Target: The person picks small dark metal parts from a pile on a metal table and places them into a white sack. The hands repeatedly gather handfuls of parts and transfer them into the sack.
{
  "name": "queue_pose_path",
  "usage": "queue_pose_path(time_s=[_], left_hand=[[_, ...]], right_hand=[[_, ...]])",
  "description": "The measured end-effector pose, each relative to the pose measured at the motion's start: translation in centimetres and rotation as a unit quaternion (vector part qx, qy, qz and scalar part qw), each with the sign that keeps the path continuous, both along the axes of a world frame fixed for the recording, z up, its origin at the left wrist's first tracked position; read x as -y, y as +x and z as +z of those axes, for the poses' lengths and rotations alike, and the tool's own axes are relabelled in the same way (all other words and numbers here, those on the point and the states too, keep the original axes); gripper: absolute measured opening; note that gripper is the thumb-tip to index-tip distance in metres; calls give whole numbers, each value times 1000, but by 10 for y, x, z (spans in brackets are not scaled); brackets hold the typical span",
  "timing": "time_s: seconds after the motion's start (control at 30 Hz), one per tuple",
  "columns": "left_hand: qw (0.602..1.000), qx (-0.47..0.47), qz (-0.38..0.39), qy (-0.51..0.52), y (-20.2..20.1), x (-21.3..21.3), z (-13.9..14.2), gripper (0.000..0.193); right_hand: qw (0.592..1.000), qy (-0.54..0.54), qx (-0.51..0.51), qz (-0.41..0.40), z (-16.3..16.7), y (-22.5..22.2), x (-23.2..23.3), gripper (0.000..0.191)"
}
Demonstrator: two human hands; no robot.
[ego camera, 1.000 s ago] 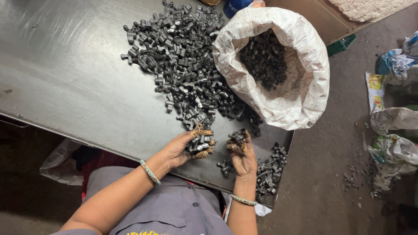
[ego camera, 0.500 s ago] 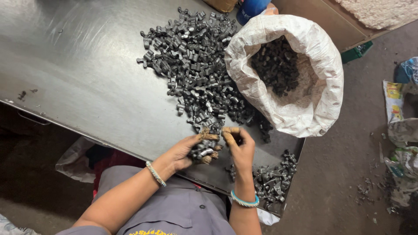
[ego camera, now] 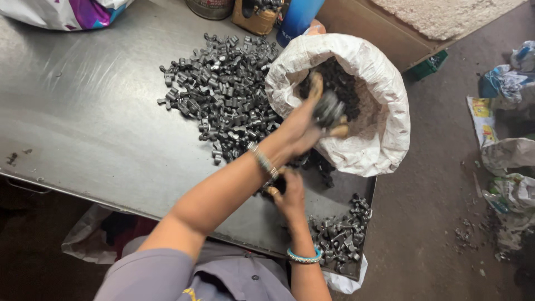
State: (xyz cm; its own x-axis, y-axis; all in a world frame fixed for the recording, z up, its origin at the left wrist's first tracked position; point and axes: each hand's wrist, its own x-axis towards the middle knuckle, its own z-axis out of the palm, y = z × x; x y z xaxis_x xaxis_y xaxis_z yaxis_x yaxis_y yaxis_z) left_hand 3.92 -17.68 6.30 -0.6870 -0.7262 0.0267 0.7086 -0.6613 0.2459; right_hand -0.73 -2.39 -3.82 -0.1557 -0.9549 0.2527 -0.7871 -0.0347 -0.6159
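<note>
Metal parts [ego camera: 329, 108], small, dark and blurred, are gripped in the left hand [ego camera: 309, 120], which is held over the mouth of a white woven sack [ego camera: 384, 134]; the fingers are closed around the handful. Nearest the camera, a grey sleeve [ego camera: 167, 276] and a teal bangle [ego camera: 304, 257] on the right wrist are seen at the bottom of the frame. Just beside that wrist, a small heap of dark parts [ego camera: 340, 237] is piled at the near right corner of the steel table [ego camera: 83, 134]. The right hand [ego camera: 287, 192] is laid on the table near its front edge, partly hidden under the left forearm; whether its fingers are closed on anything cannot be told. A beaded bracelet [ego camera: 263, 163] is worn on the left wrist. Farther back, a large pile of the same parts [ego camera: 223, 95] is spread across the middle of the table, touching the sack's left side. More dark parts are seen inside the sack. At the far edge, a blue bottle [ego camera: 298, 19], a brown container [ego camera: 256, 19] and a metal can [ego camera: 210, 8] are lined up. Crumpled bags and paper [ego camera: 510, 156] are scattered on the floor to the right.
</note>
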Motion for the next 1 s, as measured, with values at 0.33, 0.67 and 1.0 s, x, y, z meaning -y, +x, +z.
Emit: queue_pose_path(time_s=[0.33,0.67,1.0], left_hand=[[976,197,33,-89,82,-45,-46,43],[946,317,14,-70,167,-104,-77,32],[948,308,-38,67,142,-144,-91,44]], right_hand=[[943,-30,320,-90,-10,-32,-32,53],[788,-13,615,-41,-32,-33,-42,41],[860,55,503,61,-34,-11,-45,21]])
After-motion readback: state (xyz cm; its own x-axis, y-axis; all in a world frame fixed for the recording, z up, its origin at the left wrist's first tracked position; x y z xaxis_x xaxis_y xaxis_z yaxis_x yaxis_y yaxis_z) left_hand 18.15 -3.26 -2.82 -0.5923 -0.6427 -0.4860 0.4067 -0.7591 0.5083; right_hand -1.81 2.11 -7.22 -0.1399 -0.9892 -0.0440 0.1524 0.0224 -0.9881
